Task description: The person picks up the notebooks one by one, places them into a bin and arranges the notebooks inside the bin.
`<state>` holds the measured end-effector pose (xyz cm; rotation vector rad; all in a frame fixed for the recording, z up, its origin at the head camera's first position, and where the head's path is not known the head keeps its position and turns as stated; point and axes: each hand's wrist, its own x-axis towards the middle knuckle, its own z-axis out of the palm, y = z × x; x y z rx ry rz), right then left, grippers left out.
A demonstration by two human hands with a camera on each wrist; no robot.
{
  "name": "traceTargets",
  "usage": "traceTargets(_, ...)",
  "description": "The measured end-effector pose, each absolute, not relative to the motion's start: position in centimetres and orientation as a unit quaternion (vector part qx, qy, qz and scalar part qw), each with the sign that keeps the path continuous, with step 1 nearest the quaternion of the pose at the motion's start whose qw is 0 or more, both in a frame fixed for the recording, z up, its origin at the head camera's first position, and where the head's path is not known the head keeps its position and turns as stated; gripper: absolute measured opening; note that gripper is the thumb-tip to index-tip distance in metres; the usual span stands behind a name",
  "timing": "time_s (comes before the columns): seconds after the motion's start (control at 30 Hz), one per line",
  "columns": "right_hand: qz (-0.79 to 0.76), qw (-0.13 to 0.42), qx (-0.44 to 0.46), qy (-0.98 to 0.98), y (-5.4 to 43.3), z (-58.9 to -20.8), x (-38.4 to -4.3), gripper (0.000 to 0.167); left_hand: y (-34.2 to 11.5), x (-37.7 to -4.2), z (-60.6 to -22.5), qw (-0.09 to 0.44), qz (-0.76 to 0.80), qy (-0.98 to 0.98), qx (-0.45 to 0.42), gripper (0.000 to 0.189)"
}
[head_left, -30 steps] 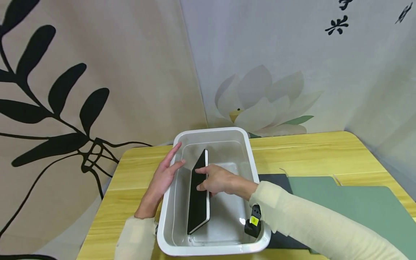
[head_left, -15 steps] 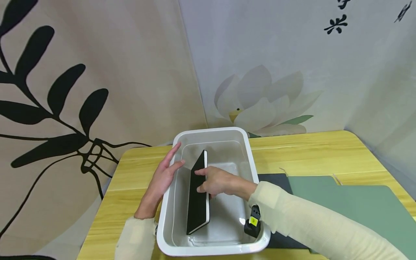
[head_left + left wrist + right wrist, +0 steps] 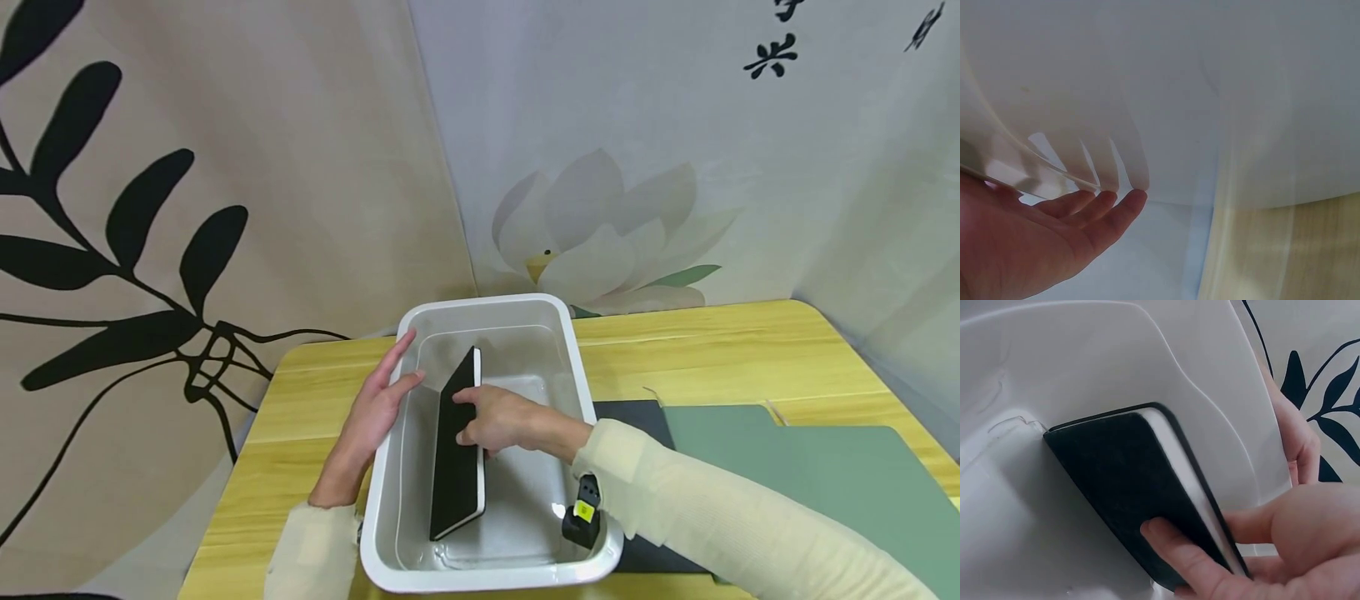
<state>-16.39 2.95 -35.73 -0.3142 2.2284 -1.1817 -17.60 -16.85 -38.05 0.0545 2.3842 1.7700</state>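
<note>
Glossy, smooth white plastic bin (image 3: 487, 581), notebook (image 3: 1104, 469) with matt black cover and pale paper page edges (image 3: 1175, 450), smooth wood-grained surface (image 3: 697, 358), matt green sheets (image 3: 825, 483), matt dark sheet (image 3: 637, 410), softly creased printed cloth backdrop (image 3: 337, 167), finely ribbed cream knit-cloth sleeve (image 3: 720, 500).

No lettering is legible (3 black marks (image 3: 771, 57) on the backdrop (image 3: 637, 100) included).
</note>
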Motion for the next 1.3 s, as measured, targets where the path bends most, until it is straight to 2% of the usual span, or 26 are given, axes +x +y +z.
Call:
traceTargets(0.3,-0.391,0.289,-0.124,0.865,3.12,-35.61,-16.41,0.063,-16.91,-17.61,-38.12,0.089,0.597,0.797,0.017,0.054)
traceTargets(0.67,-0.365,0.338,-0.107,0.861,3.4,-35.33,-16.22,0.076,-16.77,-17.53,-37.98,0.092,0.607,0.789,0.012,0.054)
traceTargets(1.3,-0.323,0.363,-0.112,0.867,3.47,-35.35,-16.34,0.087,-16.9,-17.57,-38.07,0.089,0.603,0.793,0.018,0.054)
